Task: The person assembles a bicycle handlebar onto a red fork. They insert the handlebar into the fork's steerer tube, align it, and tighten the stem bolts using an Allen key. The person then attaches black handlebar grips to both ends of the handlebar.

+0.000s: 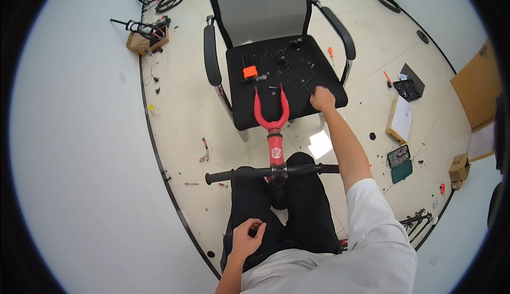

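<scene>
My right hand (pixel 323 99) is at the front right edge of the black chair seat (pixel 249 110), its fingers closed. A thin dark rod reaches its fingertips, but what it grips is not clear. An L-shaped hex key (pixel 307 81) lies just beyond. My left hand (pixel 249 237) is over my left thigh with thumb and fingers curled together; anything inside is hidden. Between my knees stands a red bicycle front fork (pixel 285 105), its prongs pointing away over the seat. A black handlebar (pixel 247 173) crosses it above my lap.
On the seat lie an orange block-like piece (pixel 249 72), small bolts and black parts (pixel 281 57). An orange screwdriver (pixel 330 53) lies on the floor to the right, with an open green case (pixel 401 171) and a black tool case (pixel 407 89). A cardboard box (pixel 149 43) stands far left.
</scene>
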